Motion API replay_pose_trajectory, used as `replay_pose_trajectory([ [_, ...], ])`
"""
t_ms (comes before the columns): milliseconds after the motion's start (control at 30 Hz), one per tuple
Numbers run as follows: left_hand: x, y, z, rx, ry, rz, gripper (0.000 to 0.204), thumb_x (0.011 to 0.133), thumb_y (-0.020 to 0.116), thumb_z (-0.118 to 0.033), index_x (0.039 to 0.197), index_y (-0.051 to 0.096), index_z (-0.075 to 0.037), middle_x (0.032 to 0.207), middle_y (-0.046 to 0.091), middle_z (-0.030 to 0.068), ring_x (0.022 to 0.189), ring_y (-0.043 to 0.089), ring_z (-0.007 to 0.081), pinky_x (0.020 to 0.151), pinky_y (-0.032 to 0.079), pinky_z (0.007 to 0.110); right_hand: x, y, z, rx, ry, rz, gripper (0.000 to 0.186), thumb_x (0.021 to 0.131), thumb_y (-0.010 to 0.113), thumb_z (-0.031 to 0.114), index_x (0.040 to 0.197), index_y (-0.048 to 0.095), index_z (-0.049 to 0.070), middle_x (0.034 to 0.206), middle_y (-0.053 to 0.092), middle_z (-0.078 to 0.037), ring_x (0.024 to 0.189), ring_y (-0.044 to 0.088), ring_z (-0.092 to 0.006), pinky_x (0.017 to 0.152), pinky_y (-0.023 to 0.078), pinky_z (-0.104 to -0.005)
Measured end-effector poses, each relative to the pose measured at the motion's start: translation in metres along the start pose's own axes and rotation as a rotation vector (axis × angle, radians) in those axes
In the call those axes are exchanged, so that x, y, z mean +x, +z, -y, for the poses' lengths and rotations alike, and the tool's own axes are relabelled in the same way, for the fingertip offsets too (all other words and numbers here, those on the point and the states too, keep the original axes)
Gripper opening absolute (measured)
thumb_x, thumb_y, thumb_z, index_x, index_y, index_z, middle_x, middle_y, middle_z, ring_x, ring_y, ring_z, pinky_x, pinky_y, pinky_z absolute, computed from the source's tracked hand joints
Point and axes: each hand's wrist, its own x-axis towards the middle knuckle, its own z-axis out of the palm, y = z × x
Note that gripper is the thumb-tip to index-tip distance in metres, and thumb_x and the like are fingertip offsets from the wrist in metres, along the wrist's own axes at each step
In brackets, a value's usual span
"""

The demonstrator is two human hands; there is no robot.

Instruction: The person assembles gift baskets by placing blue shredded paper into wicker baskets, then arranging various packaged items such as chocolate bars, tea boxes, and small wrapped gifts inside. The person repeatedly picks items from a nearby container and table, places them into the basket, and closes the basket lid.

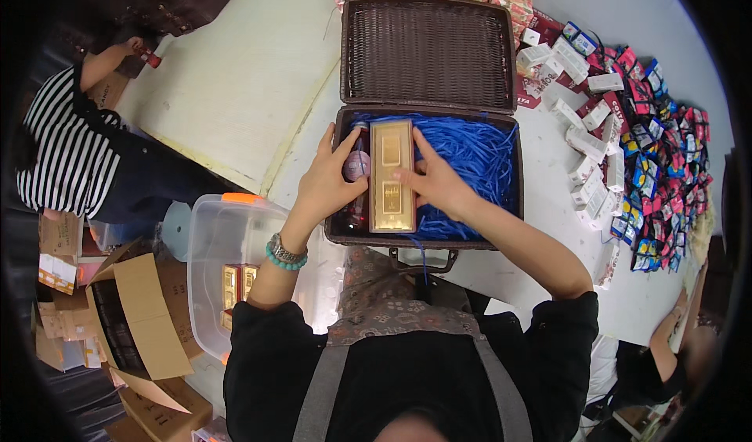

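Observation:
A brown wicker case [333,184] lies in front of me with its lid [427,50] tipped back. Shredded blue paper [478,160] fills its right side. On the left inside is a dark red bottle [359,211] with a round pink label [357,165], and a tall gold box [392,223] lies right beside it. My left hand [325,180] spreads its fingers over the bottle, thumb near the box's left edge. My right hand [440,180] grips the gold box from the right, its thumb on the top face.
A clear plastic bin [205,285] at my left holds more gold boxes [239,281]. Open cardboard boxes [149,309] stand beyond it. White small boxes [587,140] and many coloured packets [658,176] lie at right. One person [78,152] stands left; another's arm [666,340] shows lower right.

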Motion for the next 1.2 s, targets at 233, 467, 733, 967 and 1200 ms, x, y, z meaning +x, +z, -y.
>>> replay_pose_trajectory([
  [233,-0.001,0.006,-0.018,0.197,0.236,-0.110,0.068,0.076,0.066,-0.025,0.138,0.042,-0.015,0.147,0.025,0.0244,0.133,0.028,0.0403,0.102,0.033,0.049,0.005,0.001,-0.019,-0.254,0.040,-0.052,0.088,0.089,0.059,0.018,0.148,-0.007,0.011,0.116,0.054,-0.020,0.097,0.060,-0.0237,0.067,0.057,-0.0337],
  [467,-0.001,0.009,-0.051,0.204,0.524,0.303,0.067,0.083,0.060,-0.025,0.141,0.033,-0.006,0.136,0.046,0.0141,0.132,0.036,0.0293,0.109,0.014,0.060,-0.023,-0.008,0.035,-0.094,0.370,0.293,0.059,0.090,0.053,0.019,0.140,0.028,0.001,0.131,0.046,-0.017,0.118,0.049,-0.0280,0.096,0.045,-0.0458],
  [733,-0.004,0.014,-0.052,0.349,0.626,0.308,0.064,0.075,0.068,-0.046,0.126,0.055,-0.011,0.141,0.043,0.0056,0.134,0.033,0.0255,0.107,0.014,0.063,-0.068,-0.061,0.036,0.183,0.058,0.004,0.033,0.088,0.057,0.012,0.117,0.059,-0.003,0.123,0.057,-0.013,0.103,0.058,-0.0204,0.075,0.057,-0.0333],
  [967,0.005,0.021,-0.058,0.352,0.662,0.273,0.057,0.074,0.068,-0.049,0.114,0.060,-0.010,0.132,0.050,0.0050,0.128,0.039,0.0281,0.107,0.016,0.060,0.009,-0.250,0.028,-1.197,-0.658,-1.349,0.054,0.077,0.069,0.020,0.125,0.049,0.007,0.102,0.064,-0.021,0.088,0.064,-0.0318,0.077,0.050,-0.0379],
  [1200,-0.002,0.015,-0.054,0.188,0.526,0.263,0.076,0.068,0.075,-0.044,0.129,0.047,-0.008,0.136,0.045,0.0107,0.129,0.037,0.0296,0.109,0.014,0.057,-0.017,-0.194,0.065,-0.334,-0.655,-0.823,0.061,0.080,0.070,0.013,0.131,0.037,0.000,0.105,0.065,-0.014,0.095,0.062,-0.0202,0.080,0.048,-0.0305],
])
